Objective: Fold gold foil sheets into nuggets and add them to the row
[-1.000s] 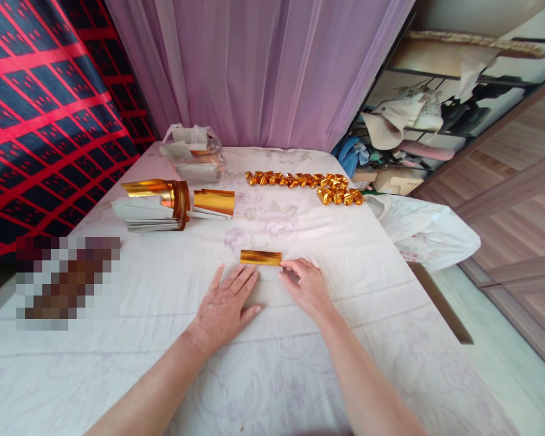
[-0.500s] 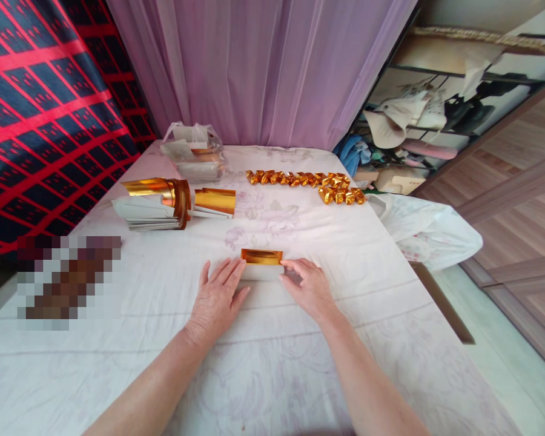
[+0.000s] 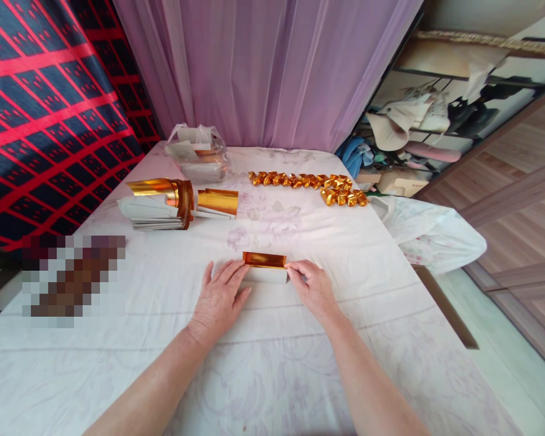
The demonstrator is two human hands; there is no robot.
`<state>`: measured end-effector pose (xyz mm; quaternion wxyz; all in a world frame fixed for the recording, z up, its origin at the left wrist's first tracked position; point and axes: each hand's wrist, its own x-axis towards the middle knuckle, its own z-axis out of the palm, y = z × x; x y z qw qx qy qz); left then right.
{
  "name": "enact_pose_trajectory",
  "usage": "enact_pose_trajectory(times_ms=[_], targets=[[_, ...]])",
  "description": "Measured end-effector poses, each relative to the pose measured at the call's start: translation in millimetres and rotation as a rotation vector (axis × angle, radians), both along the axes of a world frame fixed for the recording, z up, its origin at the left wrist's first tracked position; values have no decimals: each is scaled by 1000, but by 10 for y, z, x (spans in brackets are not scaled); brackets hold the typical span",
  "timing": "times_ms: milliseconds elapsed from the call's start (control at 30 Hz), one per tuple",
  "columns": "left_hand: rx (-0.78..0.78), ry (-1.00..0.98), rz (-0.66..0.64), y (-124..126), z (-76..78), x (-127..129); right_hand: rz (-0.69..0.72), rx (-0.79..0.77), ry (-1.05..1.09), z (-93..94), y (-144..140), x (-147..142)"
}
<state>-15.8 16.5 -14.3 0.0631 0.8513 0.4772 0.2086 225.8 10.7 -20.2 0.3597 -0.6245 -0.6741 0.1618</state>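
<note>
The right hand [image 3: 312, 286] pinches the gold paper [image 3: 266, 260], which runs left from that grip to the flattened, ungrasping left hand [image 3: 221, 289], apparently mid-fold, next calling for even creasing.

From the wearer's head, the single view looks forward and down across the table [image 3: 263, 369], left hand [image 3: 218, 298] and right hand [image 3: 315, 289] fairly near at mid-frame, purple curtain [image 3: 263, 72] at top centre.

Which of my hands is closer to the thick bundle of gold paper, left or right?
Left. Your left hand is nearer you than the bundle and to its right; your right hand is farther right, at the right end of the folded sheet.
</note>
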Motion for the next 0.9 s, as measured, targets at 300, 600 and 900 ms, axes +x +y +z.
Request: enact_pose_trajectory(times_ms=[300, 600, 900], targets=[[-17, -6, -8, -9, 15, 2, -107, -50, 5, -66, 39, -12], [-38, -24, -14, -14, 37, 11, -75, 37, -168, -90, 48, -24], [-35, -48, -30, -36, 113, 2, -66, 27, 20, -69, 77, -6]])
